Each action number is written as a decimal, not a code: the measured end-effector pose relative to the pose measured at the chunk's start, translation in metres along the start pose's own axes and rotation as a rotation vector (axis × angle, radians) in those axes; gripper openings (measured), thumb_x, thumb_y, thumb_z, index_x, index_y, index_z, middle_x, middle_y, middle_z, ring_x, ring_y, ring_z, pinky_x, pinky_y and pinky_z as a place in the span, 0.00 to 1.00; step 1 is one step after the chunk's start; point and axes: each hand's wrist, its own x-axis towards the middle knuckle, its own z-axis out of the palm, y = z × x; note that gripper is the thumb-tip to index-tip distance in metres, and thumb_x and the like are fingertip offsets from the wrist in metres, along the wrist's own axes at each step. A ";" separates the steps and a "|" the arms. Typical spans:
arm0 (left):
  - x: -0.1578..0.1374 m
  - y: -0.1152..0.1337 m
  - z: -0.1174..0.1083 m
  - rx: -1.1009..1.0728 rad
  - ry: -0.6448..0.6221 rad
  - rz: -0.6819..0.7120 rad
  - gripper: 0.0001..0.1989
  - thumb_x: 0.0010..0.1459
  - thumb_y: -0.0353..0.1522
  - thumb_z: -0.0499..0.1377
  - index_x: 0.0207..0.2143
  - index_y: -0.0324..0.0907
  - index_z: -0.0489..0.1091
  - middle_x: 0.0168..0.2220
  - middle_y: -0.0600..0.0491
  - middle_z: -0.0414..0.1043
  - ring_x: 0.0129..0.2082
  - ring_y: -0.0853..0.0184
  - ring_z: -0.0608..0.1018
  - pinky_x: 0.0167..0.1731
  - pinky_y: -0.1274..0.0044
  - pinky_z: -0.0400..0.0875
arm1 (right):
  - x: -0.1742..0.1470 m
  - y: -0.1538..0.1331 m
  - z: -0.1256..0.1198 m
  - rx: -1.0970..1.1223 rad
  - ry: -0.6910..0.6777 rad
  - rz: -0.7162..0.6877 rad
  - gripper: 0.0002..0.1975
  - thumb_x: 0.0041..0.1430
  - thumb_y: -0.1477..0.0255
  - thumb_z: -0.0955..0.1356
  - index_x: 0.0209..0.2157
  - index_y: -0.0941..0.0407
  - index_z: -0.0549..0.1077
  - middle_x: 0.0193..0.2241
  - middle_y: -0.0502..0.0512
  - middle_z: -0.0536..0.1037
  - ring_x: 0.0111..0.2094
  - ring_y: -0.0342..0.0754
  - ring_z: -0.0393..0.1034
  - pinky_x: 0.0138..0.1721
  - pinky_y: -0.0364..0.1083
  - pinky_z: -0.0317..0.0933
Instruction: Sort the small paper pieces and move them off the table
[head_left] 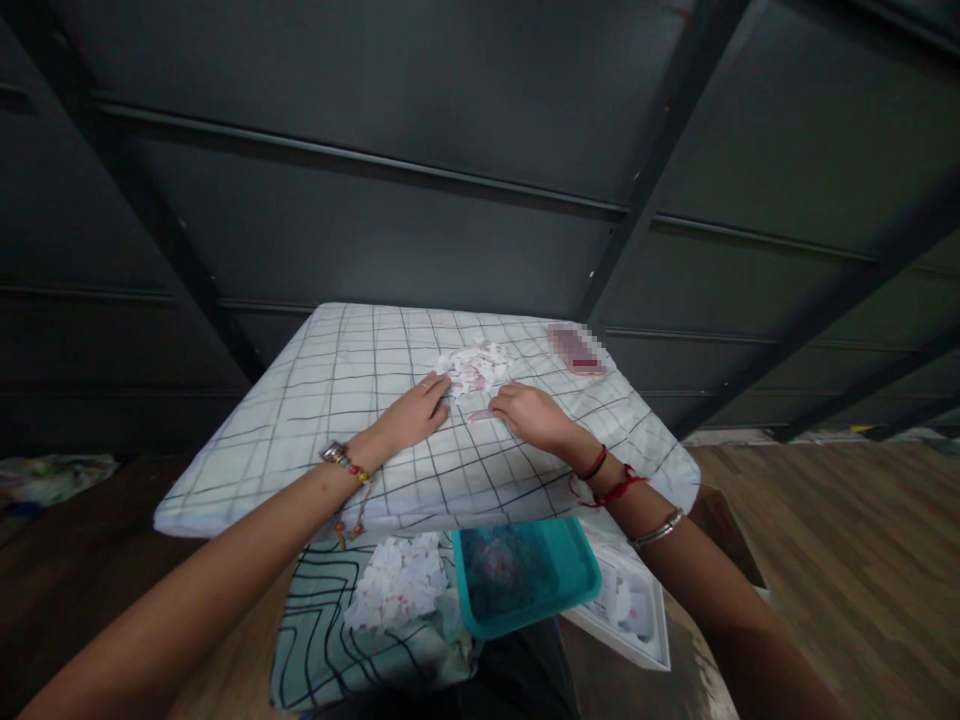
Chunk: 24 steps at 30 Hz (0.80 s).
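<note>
left hand (411,412) palm down on the surface (277,440), about half open, fingers loosely bent, thumb apart from them, nothing seen in its grip. its fingertips are at the left edge of the pile (474,368) of white paper bits, a few with pinkish marks. right hand (534,415) nearly closed, thumb and fingers pinching the end of a thin pale strip (482,414) with some pink on it; strip points left, just in front of the pile. surface has a white cover with dark grid lines. pink flat item (576,350) at the far right of it, pixelated, can't tell what.

below the near edge: second pile (401,580) of white bits on a zigzag-lined cloth (311,625); teal tub (589,575) to its right, contents dark and unclear; white box (645,625) right of the tub, partly behind it, open, pale things inside. beads (351,464) on left wrist, red band (619,487) and silver bangle (660,530) on right forearm. dark panel wall (375,245) behind, wood floor (817,530) at right.
</note>
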 end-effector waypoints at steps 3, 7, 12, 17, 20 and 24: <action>0.000 0.000 0.000 -0.007 0.000 -0.003 0.24 0.60 0.36 0.45 0.57 0.35 0.52 0.58 0.44 0.55 0.60 0.58 0.54 0.58 0.67 0.52 | -0.008 0.002 -0.003 -0.003 -0.027 -0.027 0.12 0.61 0.74 0.58 0.32 0.60 0.72 0.32 0.56 0.73 0.38 0.45 0.64 0.41 0.42 0.55; -0.001 -0.001 0.000 -0.019 0.012 0.008 0.24 0.60 0.35 0.46 0.57 0.34 0.52 0.58 0.43 0.55 0.60 0.58 0.54 0.57 0.67 0.52 | -0.015 0.003 -0.007 0.010 -0.022 -0.031 0.13 0.61 0.74 0.58 0.32 0.60 0.72 0.32 0.56 0.73 0.38 0.45 0.64 0.40 0.42 0.55; -0.002 0.010 -0.010 -0.085 0.029 0.179 0.20 0.60 0.32 0.46 0.54 0.41 0.59 0.57 0.49 0.57 0.59 0.63 0.55 0.57 0.68 0.52 | -0.016 0.001 -0.003 0.034 -0.012 -0.002 0.12 0.61 0.74 0.58 0.32 0.60 0.71 0.33 0.56 0.73 0.38 0.44 0.64 0.40 0.42 0.55; -0.003 0.023 -0.019 -0.113 -0.019 0.382 0.15 0.59 0.29 0.48 0.44 0.44 0.70 0.55 0.51 0.60 0.55 0.66 0.62 0.55 0.72 0.56 | -0.021 0.001 0.000 0.032 -0.005 -0.008 0.13 0.62 0.73 0.58 0.33 0.60 0.71 0.32 0.56 0.73 0.37 0.45 0.65 0.40 0.42 0.56; -0.003 0.023 -0.019 -0.082 -0.018 0.426 0.15 0.59 0.29 0.49 0.44 0.46 0.70 0.54 0.51 0.60 0.53 0.65 0.64 0.54 0.71 0.58 | -0.023 0.000 0.000 0.008 -0.018 -0.020 0.13 0.62 0.73 0.57 0.33 0.60 0.72 0.32 0.57 0.73 0.38 0.45 0.65 0.41 0.42 0.56; -0.003 0.023 -0.018 -0.012 -0.016 0.457 0.15 0.59 0.29 0.49 0.45 0.47 0.69 0.54 0.50 0.61 0.53 0.63 0.65 0.52 0.70 0.60 | -0.025 -0.001 0.000 -0.017 -0.022 -0.023 0.13 0.62 0.74 0.57 0.32 0.60 0.71 0.32 0.57 0.73 0.37 0.45 0.65 0.40 0.43 0.56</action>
